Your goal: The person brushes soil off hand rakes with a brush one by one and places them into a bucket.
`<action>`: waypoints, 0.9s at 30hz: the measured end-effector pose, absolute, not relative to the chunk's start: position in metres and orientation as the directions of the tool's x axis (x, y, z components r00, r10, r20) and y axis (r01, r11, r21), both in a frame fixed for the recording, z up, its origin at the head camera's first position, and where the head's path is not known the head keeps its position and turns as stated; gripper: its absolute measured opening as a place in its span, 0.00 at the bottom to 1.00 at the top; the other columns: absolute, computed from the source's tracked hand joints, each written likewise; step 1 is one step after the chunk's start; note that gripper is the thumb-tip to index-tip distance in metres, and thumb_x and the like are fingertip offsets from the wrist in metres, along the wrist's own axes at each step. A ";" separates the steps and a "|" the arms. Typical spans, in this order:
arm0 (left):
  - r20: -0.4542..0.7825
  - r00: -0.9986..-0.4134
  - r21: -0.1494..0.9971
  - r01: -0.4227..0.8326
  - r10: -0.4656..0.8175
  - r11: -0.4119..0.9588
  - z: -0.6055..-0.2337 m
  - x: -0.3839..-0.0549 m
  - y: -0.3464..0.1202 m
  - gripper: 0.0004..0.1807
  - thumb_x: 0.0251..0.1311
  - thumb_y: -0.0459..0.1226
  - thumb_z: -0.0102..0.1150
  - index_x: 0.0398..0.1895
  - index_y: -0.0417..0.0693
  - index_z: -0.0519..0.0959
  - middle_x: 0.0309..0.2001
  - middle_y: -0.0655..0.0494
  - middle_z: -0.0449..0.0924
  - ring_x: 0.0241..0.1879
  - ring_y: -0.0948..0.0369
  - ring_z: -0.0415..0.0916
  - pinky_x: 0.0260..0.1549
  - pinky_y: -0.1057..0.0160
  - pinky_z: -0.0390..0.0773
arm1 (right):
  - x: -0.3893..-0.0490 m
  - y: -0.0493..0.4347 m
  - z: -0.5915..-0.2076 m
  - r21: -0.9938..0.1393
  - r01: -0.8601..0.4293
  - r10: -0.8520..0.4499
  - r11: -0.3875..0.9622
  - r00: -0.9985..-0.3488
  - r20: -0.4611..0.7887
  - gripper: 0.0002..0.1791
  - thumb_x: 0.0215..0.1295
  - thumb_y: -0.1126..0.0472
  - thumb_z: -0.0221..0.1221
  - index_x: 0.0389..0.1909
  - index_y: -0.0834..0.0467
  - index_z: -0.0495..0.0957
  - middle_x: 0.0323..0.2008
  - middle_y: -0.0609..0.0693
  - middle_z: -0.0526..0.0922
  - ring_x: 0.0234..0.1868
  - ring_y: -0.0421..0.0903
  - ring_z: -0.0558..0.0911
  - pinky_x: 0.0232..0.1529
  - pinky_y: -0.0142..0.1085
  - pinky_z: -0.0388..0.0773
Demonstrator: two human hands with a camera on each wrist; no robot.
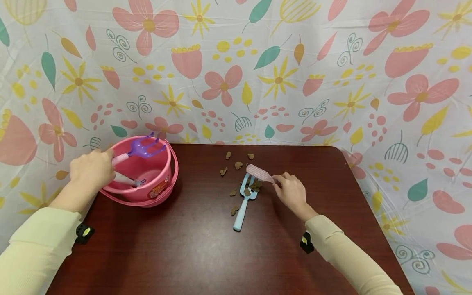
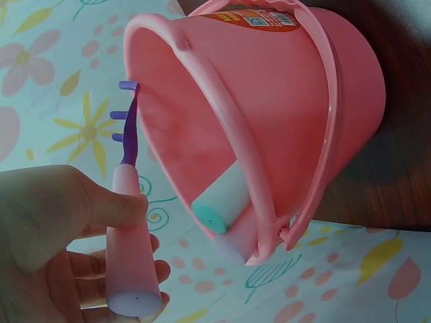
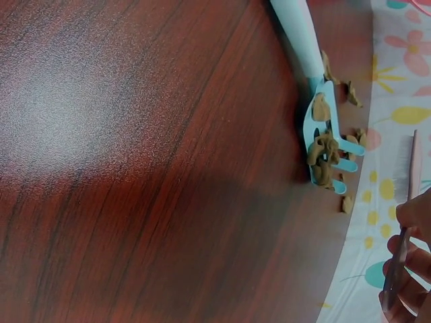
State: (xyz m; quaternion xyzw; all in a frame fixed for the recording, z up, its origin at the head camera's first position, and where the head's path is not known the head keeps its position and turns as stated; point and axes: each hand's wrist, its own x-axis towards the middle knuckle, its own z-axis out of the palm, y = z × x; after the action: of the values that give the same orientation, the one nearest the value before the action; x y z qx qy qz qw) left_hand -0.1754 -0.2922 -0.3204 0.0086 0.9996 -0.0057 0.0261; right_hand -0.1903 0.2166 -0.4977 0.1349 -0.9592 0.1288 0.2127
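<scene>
My left hand grips the pink handle of a toy garden fork, whose purple tines extend over the opening of a pink bucket. In my right hand is a pale pink brush, its bristles showing in the right wrist view. The brush head hovers around the tines of a light blue toy fork lying on the table. Brown crumbly clumps lie on that blue fork. More brown bits are scattered beside it.
Inside the bucket lean other tools, one with a white handle ending in teal. The dark wood table meets a flower-printed sheet at its back and sides. The bucket's handle hangs down its outside.
</scene>
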 end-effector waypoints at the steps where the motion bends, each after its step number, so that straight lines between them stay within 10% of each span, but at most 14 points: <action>1: -0.059 -0.998 -0.012 0.018 0.017 1.000 -0.320 -0.175 -0.292 0.26 0.46 0.34 0.60 0.51 0.34 0.68 0.29 0.36 0.71 0.24 0.42 0.70 0.16 0.49 0.69 | -0.190 0.217 -0.498 -0.191 -0.314 -0.204 0.930 -0.874 0.441 0.13 0.52 0.60 0.66 0.41 0.55 0.83 0.31 0.53 0.80 0.28 0.52 0.77 0.23 0.43 0.73; 27: -0.127 -0.991 -0.059 0.050 0.042 0.997 -0.326 -0.183 -0.285 0.15 0.50 0.32 0.58 0.41 0.34 0.73 0.29 0.35 0.74 0.24 0.42 0.71 0.16 0.51 0.66 | -0.189 0.218 -0.498 -0.181 -0.315 -0.206 0.932 -0.868 0.452 0.13 0.50 0.60 0.66 0.39 0.54 0.83 0.30 0.53 0.81 0.28 0.53 0.78 0.22 0.44 0.73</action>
State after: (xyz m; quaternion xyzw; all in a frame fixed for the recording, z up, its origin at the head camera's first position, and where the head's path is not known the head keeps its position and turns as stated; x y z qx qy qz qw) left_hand -0.1827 -0.2846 -0.3262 0.0230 0.9973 -0.0312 0.0631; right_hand -0.1891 0.2182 -0.4979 0.1358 -0.9582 0.1252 0.2183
